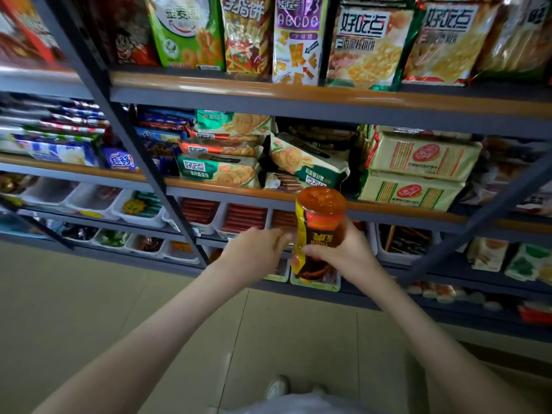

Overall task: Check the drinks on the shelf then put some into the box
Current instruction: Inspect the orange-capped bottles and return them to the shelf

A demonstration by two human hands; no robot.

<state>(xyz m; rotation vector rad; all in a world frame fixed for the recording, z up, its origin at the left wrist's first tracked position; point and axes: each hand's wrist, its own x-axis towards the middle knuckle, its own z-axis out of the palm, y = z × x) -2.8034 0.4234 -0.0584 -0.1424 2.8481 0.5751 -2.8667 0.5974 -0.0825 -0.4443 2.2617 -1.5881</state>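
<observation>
Now my right grip (343,252) wraps the drink bottle (321,222) mid-body, left grip (257,249) spread beside it. Likely stiff, slick, fairly heavy; a waist hold suits.

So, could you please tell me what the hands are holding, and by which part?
The right hand grips the orange drink bottle around its lower half. The left hand, blurred, reaches beside it with straight fingers; whether it touches is unclear.

Bare forearms (167,318), white shoe (277,386) (pale garment (298,406) below).
</observation>
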